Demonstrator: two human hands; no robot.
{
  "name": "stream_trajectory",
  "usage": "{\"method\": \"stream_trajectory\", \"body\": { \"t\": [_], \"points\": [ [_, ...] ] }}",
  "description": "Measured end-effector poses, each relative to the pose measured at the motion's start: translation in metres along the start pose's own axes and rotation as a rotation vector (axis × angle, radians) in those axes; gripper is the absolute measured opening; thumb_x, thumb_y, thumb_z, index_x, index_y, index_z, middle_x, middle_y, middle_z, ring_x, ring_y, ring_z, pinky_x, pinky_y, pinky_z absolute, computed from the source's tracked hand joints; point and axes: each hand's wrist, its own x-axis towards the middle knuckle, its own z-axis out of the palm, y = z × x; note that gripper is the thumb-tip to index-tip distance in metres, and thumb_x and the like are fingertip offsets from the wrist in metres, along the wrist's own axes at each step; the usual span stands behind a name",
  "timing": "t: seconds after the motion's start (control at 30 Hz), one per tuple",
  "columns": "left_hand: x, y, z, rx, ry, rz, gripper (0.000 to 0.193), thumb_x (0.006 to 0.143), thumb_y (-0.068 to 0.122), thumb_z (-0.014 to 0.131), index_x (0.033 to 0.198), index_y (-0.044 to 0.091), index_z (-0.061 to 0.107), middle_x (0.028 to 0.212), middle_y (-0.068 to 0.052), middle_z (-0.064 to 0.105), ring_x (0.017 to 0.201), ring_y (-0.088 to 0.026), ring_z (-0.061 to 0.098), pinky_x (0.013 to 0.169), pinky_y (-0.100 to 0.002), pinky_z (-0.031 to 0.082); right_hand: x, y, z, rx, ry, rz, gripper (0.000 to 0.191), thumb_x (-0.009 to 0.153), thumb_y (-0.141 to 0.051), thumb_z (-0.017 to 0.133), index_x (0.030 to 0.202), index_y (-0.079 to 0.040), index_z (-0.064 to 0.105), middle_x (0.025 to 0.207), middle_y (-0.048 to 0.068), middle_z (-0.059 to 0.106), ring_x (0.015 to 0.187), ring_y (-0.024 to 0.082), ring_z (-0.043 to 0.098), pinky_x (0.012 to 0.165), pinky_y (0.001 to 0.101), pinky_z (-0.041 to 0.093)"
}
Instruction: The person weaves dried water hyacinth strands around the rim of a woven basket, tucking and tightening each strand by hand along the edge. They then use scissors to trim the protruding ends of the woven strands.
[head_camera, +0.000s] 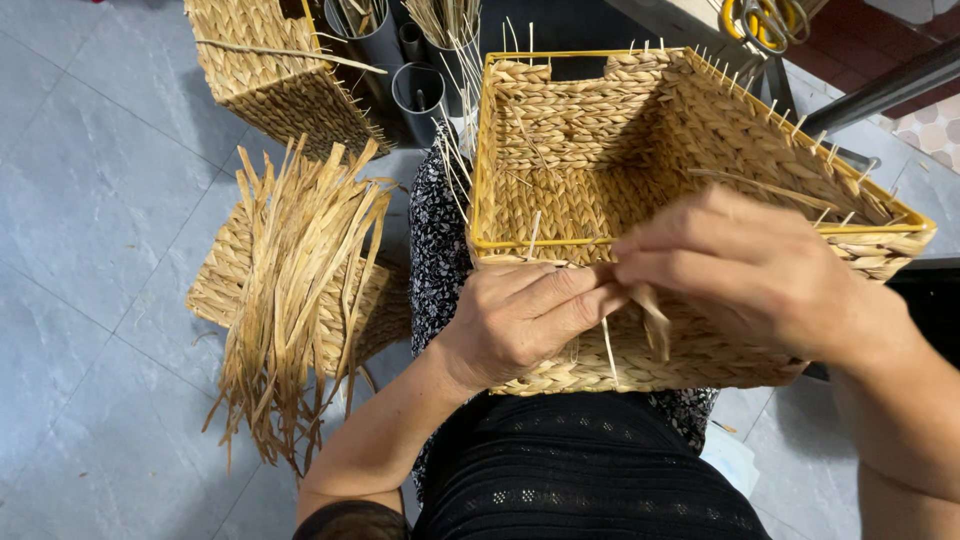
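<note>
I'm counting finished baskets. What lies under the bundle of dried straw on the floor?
Under the straw lies a flat woven basket, its braided edges showing on both sides. The straw covers its middle, so its top and full shape cannot be seen.

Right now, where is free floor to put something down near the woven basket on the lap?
Free: grey tiled floor left of the dried straw bundle. Crowded: around the rectangular woven basket, where left hand and right hand work.
</note>
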Motion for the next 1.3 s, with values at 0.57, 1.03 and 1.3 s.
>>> {"method": "stream_trajectory", "body": {
  "t": [0.57, 1.03, 1.3],
  "points": [
    [0.003, -0.005, -0.002, -0.103, -0.075, -0.041, 0.013, 0.096, 0.012, 0.08, 0.106, 0.007, 0.074, 0.104, -0.004, 0.073, 0.083, -0.015, 0.074, 0.071, -0.027, 0.063, 0.073, 0.06, 0.006, -0.038, -0.77, 0.48, 0.027, 0.094, -0.028, 0.059, 0.111, -0.017, 0.078, 0.102, 0.003, 0.078, 0.083, 0.02, 0.075, 0.084, 0.039, 0.058],
    [0.01, 0.005, -0.005, -0.089, -0.064, -0.179, 0.019, 0.093, 0.008, 0.081, 0.104, 0.008, 0.065, 0.103, -0.002, 0.072, 0.081, -0.013, 0.072, 0.067, -0.028, 0.058, 0.05, 0.071, -0.016, -0.021, -0.484, 0.135, 0.041, 0.087, -0.022, 0.068, 0.126, -0.019, 0.078, 0.135, 0.006, 0.07, 0.107, 0.028, 0.07, 0.091, 0.0423, 0.054],
    [-0.001, -0.011, 0.025, -0.274, 0.184, -0.166, 0.024, 0.101, 0.001, 0.073, 0.12, 0.001, 0.058, 0.11, -0.014, 0.07, 0.075, -0.008, 0.066, 0.057, -0.017, 0.055, 0.028, 0.09, -0.015, -0.01, -0.649, 0.482, 0.024, 0.088, -0.033, 0.07, 0.106, -0.021, 0.082, 0.089, -0.002, 0.08, 0.081, 0.015, 0.075, 0.079, 0.0264, 0.061]
  ]
}}
